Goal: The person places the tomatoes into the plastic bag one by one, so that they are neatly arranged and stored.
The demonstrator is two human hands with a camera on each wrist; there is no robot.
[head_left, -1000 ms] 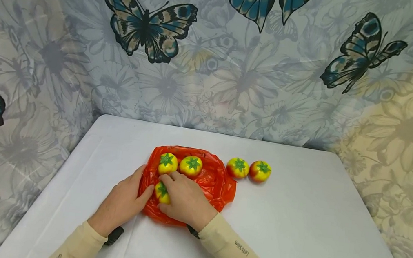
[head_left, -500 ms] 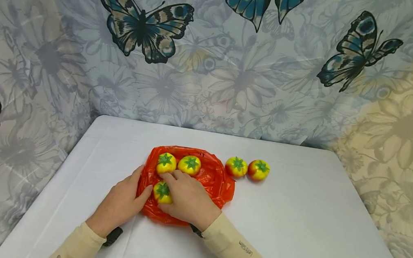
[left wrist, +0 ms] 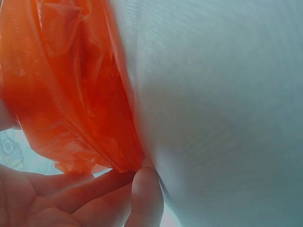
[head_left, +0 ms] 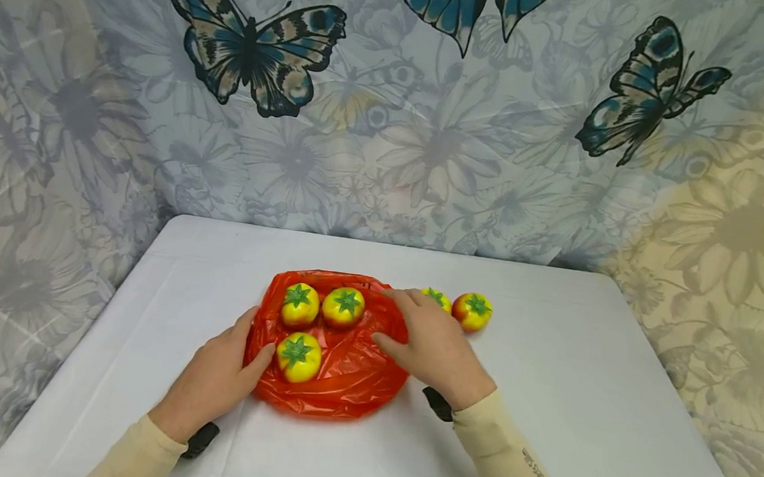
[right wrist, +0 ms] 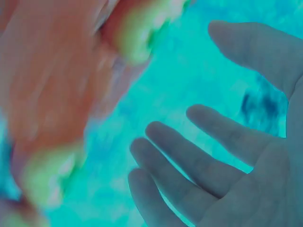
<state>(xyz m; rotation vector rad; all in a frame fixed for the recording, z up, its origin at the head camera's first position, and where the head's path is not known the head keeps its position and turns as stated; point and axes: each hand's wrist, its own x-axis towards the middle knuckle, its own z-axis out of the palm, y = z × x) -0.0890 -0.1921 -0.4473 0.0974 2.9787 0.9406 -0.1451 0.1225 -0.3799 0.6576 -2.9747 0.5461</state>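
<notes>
A red plastic bag (head_left: 349,376) lies opened out on the table in the head view. Three red-yellow toy tomatoes with green star-shaped tops sit in it: one at back left (head_left: 299,305), one at back middle (head_left: 343,308), one at front left (head_left: 299,357). My left hand (head_left: 215,375) holds the bag's left side, thumb at the rim and fingers along the outside. Over the bag's right edge, my right hand (head_left: 437,346) has its fingers spread, holding nothing. Just beyond it are two more tomatoes, one partly hidden (head_left: 438,298) and one in full view (head_left: 472,312).
The white-covered table (head_left: 585,408) extends around the bag. Behind it rises a butterfly-and-flower patterned wall covering (head_left: 431,144). Dark wrist straps show below both hands. The right wrist view is blurred and colour-shifted.
My right hand has let go of the front-left tomato and moved right, to the bag's right edge. My left hand stays at the bag's left side. The head view has shifted slightly.
</notes>
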